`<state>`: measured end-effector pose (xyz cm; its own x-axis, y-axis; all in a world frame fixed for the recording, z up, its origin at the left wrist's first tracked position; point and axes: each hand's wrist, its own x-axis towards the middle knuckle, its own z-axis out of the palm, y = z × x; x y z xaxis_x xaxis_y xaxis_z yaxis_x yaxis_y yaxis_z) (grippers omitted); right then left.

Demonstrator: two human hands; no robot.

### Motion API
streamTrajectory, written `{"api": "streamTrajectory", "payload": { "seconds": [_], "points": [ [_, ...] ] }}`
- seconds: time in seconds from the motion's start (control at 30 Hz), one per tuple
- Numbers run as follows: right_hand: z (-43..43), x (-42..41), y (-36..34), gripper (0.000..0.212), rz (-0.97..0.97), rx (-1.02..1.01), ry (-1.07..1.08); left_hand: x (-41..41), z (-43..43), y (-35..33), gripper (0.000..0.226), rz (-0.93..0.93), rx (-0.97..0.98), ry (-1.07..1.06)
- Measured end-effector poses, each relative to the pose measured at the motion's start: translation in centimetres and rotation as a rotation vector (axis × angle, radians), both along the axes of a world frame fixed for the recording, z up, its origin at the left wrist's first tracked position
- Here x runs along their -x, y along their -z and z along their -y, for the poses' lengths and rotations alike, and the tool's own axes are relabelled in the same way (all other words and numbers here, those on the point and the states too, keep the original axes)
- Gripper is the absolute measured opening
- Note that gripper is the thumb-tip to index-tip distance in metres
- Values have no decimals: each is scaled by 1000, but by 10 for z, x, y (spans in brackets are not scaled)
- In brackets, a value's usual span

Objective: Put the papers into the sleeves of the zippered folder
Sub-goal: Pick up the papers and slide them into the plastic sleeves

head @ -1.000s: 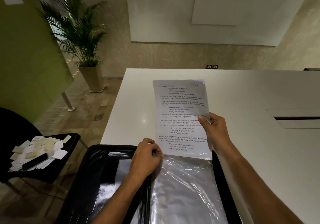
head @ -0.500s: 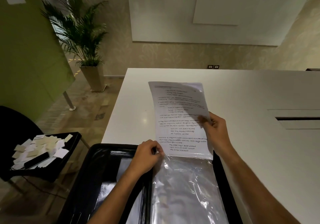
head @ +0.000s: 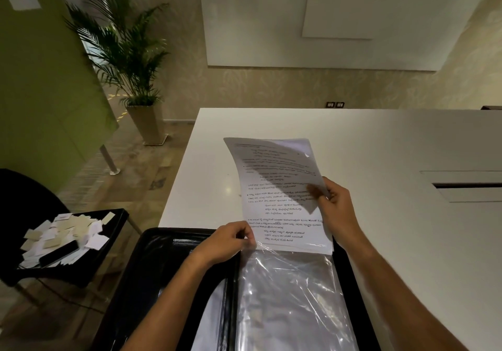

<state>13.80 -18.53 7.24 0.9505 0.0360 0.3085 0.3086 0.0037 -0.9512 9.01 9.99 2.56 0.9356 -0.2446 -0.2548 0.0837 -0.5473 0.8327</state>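
Your right hand (head: 335, 206) pinches the papers (head: 282, 195); your left hand (head: 231, 242) apparently grips the sleeve (head: 290, 296) mouth. Next, slide them down inside.

White desk (head: 394, 147), open folder at your edge.
Your black zippered folder (head: 163, 282) lies open across the desk's near left corner, overhanging it.

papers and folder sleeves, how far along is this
Done: the zippered folder lies open on the table, clear sleeve facing up. In hand: the right hand holds the printed papers at their edge, bottom edge at the sleeve mouth, which the left hand pinches. Left: nearly the whole sheet stands outside and must slide down.
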Motion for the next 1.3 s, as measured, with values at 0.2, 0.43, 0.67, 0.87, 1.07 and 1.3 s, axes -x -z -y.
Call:
{"api": "streamTrajectory", "payload": {
  "seconds": [0.2,0.43,0.67,0.87,1.07,1.3],
  "points": [
    [3,1,-8,36,16,-41,84,5,6,5,19,169,-38,-77],
    [6,1,-6,23,-61,-177,157,18,13,5,12,290,16,-196],
    [3,-5,-1,28,-45,-111,102,20,14,8,13,334,39,-207],
    [-1,-11,2,30,-49,-89,37,20,12,6,15,312,78,-181],
    [4,-7,-2,26,-75,-129,64,18,8,6,17,268,124,-161],
    [3,-6,-4,33,-71,-72,87,19,7,15,17,233,139,-168]
  ]
}}
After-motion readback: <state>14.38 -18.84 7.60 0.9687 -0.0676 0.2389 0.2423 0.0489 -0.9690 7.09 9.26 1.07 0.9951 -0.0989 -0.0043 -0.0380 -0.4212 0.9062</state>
